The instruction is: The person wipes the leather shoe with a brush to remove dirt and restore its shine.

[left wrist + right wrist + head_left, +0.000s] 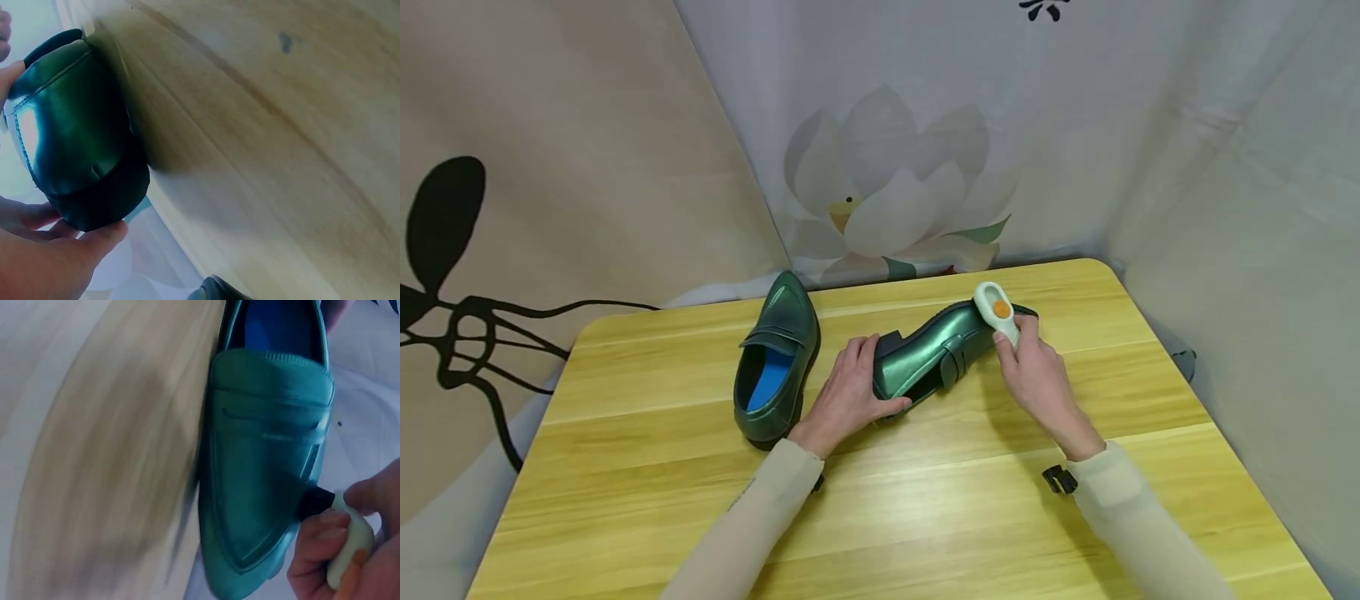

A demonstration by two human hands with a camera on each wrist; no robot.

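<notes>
A shiny green loafer [917, 358] lies on its side on the table, opening toward the person and toe pointing right. My left hand [850, 387] grips its heel end, with thumb and fingers on opposite sides of the heel in the left wrist view. In my right hand [1042, 379] is a small shoe brush [995, 307] with a pale green body and an orange spot. Its dark head [317, 502] touches the side of the loafer near the toe in the right wrist view. The matching loafer [781, 321], with a blue insole, stands upright left of my left hand.
The wooden table [647, 475] has rounded far corners. Printed cloth [910, 167] hangs behind it and along both sides. Black wrist straps show at both sleeves [1123, 479].
</notes>
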